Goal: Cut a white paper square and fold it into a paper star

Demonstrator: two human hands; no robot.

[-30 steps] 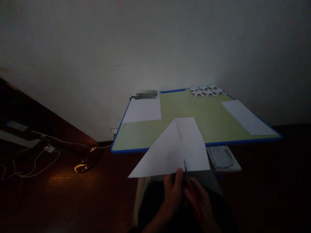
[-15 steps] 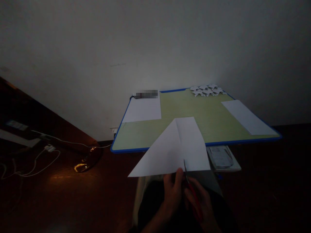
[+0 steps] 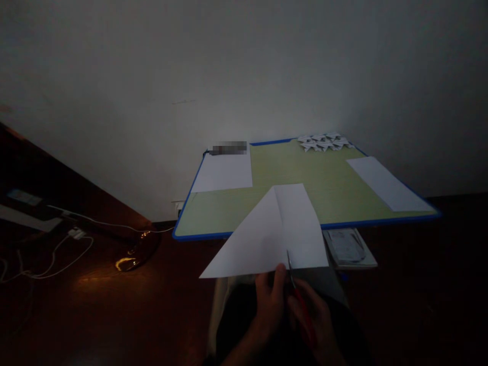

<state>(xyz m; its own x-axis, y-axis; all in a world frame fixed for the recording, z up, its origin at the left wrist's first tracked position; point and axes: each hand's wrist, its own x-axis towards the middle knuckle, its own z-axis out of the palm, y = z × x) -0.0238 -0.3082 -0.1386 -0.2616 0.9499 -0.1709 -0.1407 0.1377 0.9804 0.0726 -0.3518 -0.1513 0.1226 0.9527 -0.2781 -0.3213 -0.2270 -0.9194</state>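
A folded sheet of white paper (image 3: 259, 229) hangs over the near edge of the table, with a crease running down from its top. My left hand (image 3: 270, 295) pinches its lower edge, thumb on top. Red-handled scissors (image 3: 303, 307) are in my right hand (image 3: 318, 315), just right of the left thumb. One blade lies over the paper's face near the lower edge, pointing away from me; the other blade is hidden. Dim light blurs the right fingers.
The green table (image 3: 290, 168) with a blue rim stands against the wall. On it are a white sheet (image 3: 224, 175) at left, folded paper pieces (image 3: 324, 142) at the back and another sheet (image 3: 389, 185) at right. A booklet (image 3: 351, 248) sits below the edge. Cables (image 3: 76, 233) run at left.
Almost nothing differs. The whole view has shifted very slightly, while both hands, the paper and the scissors keep their places relative to one another.
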